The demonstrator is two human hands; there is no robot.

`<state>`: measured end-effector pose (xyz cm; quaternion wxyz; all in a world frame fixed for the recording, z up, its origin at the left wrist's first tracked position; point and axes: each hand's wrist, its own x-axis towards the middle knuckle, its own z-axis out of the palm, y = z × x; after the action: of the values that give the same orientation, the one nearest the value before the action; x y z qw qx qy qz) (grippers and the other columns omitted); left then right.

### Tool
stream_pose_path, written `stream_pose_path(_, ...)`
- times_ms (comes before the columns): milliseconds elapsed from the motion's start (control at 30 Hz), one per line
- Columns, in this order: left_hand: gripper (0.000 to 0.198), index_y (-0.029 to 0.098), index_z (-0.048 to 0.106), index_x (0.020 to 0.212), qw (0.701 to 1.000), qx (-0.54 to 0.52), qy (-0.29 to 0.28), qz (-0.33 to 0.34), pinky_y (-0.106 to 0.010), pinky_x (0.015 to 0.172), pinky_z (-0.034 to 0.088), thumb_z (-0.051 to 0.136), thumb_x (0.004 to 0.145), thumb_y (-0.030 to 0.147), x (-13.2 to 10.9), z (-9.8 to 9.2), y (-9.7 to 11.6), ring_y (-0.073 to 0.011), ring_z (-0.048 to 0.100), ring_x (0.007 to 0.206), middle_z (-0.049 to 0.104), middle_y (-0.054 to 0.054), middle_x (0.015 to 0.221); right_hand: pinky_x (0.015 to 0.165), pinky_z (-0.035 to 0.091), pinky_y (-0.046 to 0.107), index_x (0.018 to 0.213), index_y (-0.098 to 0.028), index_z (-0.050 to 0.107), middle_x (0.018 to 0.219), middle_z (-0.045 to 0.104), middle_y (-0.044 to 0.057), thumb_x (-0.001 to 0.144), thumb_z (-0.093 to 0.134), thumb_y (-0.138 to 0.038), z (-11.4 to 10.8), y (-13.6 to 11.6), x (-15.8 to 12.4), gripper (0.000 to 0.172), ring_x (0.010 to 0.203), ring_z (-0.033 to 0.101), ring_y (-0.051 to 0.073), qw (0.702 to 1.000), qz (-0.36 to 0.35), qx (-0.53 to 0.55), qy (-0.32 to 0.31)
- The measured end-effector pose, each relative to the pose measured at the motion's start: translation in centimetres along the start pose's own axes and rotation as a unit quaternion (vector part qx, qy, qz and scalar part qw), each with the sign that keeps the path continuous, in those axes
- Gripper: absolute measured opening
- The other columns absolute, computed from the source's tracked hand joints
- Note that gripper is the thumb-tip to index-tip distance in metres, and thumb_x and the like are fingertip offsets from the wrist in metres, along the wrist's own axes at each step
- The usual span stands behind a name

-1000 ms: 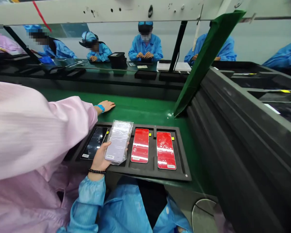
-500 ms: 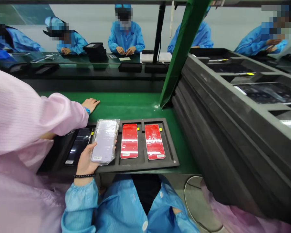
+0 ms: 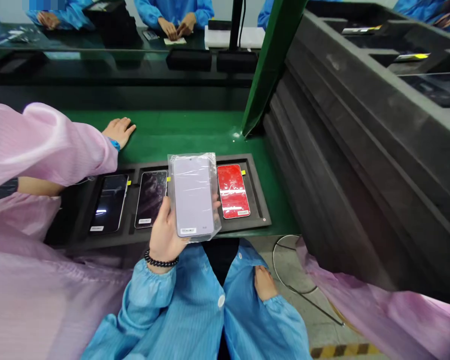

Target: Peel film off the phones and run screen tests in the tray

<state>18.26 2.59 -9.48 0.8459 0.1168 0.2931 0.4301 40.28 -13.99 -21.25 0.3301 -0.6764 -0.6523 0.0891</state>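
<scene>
Left hand (image 3: 165, 235) clamped on bagged phone (image 3: 193, 196), held face-up over near edge of black tray (image 3: 258, 220). Right hand (image 3: 264, 282) resting low in lap, below tray's near edge, well apart from phone; open or closed: cannot tell. In tray: red-filmed phone (image 3: 232, 191) just right of bagged one, two dark phones (image 3: 151, 199) to left. Co-worker's hand (image 3: 119, 131) flat on green belt (image 3: 195, 135) beyond tray.

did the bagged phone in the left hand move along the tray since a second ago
Yes. The left hand has carried the bagged phone rightward along the tray: it now covers the slot beside the red phone.
</scene>
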Motion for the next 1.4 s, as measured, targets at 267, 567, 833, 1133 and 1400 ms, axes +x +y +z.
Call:
stream_pose_path(267,0.065,0.02,0.049,0.149,0.995,-0.012,-0.085,-0.043,-0.067,0.121,0.029,0.037,0.099,0.06,-0.7,1.2,-2.5,-0.039,0.037,0.148,0.055,-0.012,0.148,0.058,0.047,0.024,0.09,-0.021,0.063,0.068,0.063,-0.003,0.1,0.055,-0.02,-5.4,-8.4,4.6,0.013,0.059,0.061,0.011,0.992,-0.052,0.1,-0.05)
stream_pose_path(567,0.064,0.017,0.054,0.145,0.998,0.002,-0.041,-0.057,-0.054,0.124,0.034,0.036,0.1,0.058,-1.3,1.9,-3.9,-0.0358,0.039,0.147,0.06,-0.01,0.142,0.066,0.045,0.03,0.085,-0.021,0.061,0.075,0.064,0.001,0.089,0.072,-0.032,-3.4,-12.6,8.4,0.016,0.072,0.055,0.016,0.993,-0.075,0.077,0.048)
stream_pose_path(833,0.063,0.021,0.038,0.156,1.0,0.02,-0.022,0.002,-0.053,0.126,0.032,0.037,0.102,0.054,-0.6,2.6,-4.1,-0.0316,0.044,0.144,0.054,-0.011,0.149,0.068,0.04,0.028,0.083,-0.02,0.056,0.073,0.058,-0.001,0.095,0.055,-0.013,-3.3,-12.4,8.3,0.014,0.07,0.049,0.014,0.988,-0.033,0.137,0.059)
stream_pose_path(1133,0.064,0.02,0.042,0.154,0.998,-0.001,-0.028,-0.051,-0.056,0.126,0.029,0.024,0.103,0.055,-0.3,1.9,-4.2,-0.0321,0.04,0.147,0.055,-0.01,0.148,0.062,0.035,0.027,0.081,-0.022,0.05,0.073,0.045,-0.003,0.096,0.05,-0.015,-3.2,-11.8,7.8,0.017,0.068,0.043,0.012,0.963,0.073,0.222,0.133)
stream_pose_path(1400,0.07,0.02,0.05,0.148,0.994,0.003,-0.096,-0.042,-0.06,0.123,0.031,0.024,0.1,0.064,-0.4,2.1,-4.3,-0.0361,0.045,0.143,0.062,-0.012,0.14,0.065,0.038,0.026,0.084,-0.022,0.049,0.078,0.045,-0.002,0.102,0.043,-0.025,-2.4,-11.3,7.1,0.019,0.071,0.045,0.012,0.938,0.132,0.282,0.152)
